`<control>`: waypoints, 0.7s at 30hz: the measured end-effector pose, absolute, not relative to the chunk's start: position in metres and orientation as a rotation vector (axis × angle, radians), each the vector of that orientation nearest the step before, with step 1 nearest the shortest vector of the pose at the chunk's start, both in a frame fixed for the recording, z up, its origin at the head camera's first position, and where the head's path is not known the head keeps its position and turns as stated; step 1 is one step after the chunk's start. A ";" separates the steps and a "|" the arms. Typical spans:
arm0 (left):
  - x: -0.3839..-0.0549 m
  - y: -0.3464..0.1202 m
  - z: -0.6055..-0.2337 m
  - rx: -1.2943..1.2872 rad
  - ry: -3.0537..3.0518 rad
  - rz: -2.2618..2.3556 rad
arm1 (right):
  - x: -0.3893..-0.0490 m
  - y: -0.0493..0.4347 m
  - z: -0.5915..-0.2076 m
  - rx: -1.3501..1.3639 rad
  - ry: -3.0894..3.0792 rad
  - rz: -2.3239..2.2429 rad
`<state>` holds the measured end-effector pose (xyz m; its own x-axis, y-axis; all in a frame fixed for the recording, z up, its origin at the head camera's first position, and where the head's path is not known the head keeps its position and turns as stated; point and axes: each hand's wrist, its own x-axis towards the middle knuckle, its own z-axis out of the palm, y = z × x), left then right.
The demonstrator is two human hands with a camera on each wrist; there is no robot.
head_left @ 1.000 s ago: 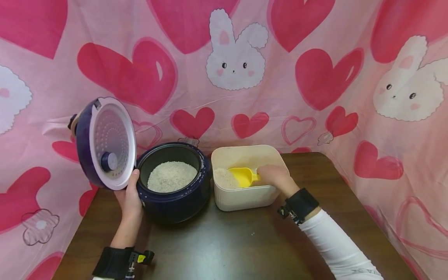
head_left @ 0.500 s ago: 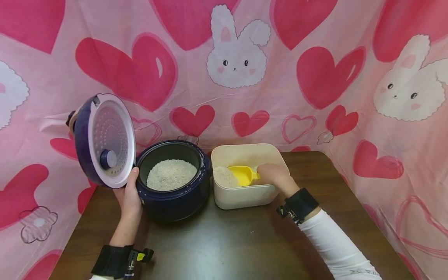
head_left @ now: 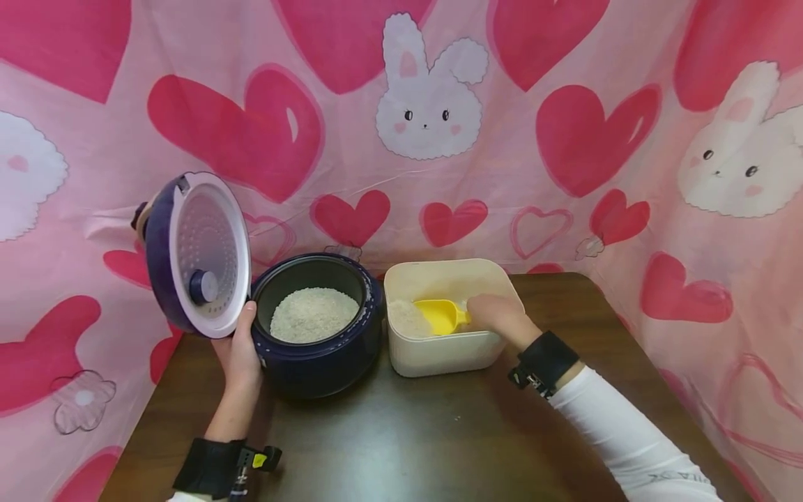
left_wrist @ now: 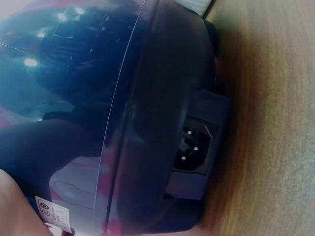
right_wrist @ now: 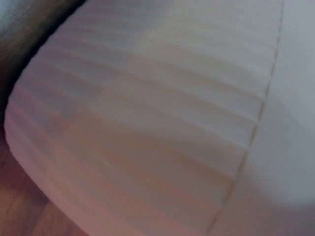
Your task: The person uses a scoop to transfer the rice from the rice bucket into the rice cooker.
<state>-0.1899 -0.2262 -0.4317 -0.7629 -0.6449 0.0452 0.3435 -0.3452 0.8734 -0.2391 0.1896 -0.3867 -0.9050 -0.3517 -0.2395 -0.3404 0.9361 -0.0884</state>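
At the left, my left hand [head_left: 240, 352] holds the raised lid [head_left: 213, 244] of a dark blue rice cooker [head_left: 323, 373] by its lower edge, thumb up and the other fingers hidden behind it. White rice [head_left: 314, 314] lies heaped inside the cooker's pot. My right hand [head_left: 498, 315] reaches into a cream ribbed bin [head_left: 452, 359] and grips the handle of a yellow scoop [head_left: 440, 316], whose bowl lies against the rice [head_left: 408, 319] there. In the left wrist view the cooker's side shows a power socket [left_wrist: 193, 146]. Only the bin's ribbed wall [right_wrist: 147, 108] is clear in the right wrist view.
Cooker and bin stand side by side on a dark wooden table [head_left: 401, 439], near its back edge. A pink cloth [head_left: 502, 174] with hearts and rabbits hangs close behind and on both sides. A few pale specks [head_left: 456, 418] lie in front of the bin.
The head view has shifted slightly, so everything appears a little to the right. Both hands, the lid and the scoop hold practically the same positions.
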 end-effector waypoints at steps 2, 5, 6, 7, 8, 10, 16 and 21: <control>-0.190 -0.226 -0.433 0.427 -1.292 -2.126 | -0.240 0.190 -0.386 -0.510 2.822 -0.084; -0.191 -0.226 -0.433 0.430 -1.311 -2.103 | -0.241 0.191 -0.386 -0.503 2.804 -0.135; -0.191 -0.226 -0.434 0.430 -1.310 -2.098 | -0.242 0.192 -0.386 -0.501 2.797 -0.149; -0.192 -0.226 -0.434 0.424 -1.301 -2.099 | -0.243 0.192 -0.386 -0.501 2.790 -0.155; -0.192 -0.226 -0.434 0.420 -1.299 -2.099 | -0.243 0.192 -0.386 -0.500 2.782 -0.165; -0.193 -0.225 -0.433 0.416 -1.293 -2.102 | -0.245 0.193 -0.386 -0.478 2.762 -0.190; -0.191 -0.223 -0.433 0.410 -1.278 -2.102 | -0.251 0.191 -0.386 -0.511 2.698 -0.290; -0.191 -0.226 -0.432 0.399 -1.283 -2.104 | -0.256 0.187 -0.387 -0.566 2.644 -0.357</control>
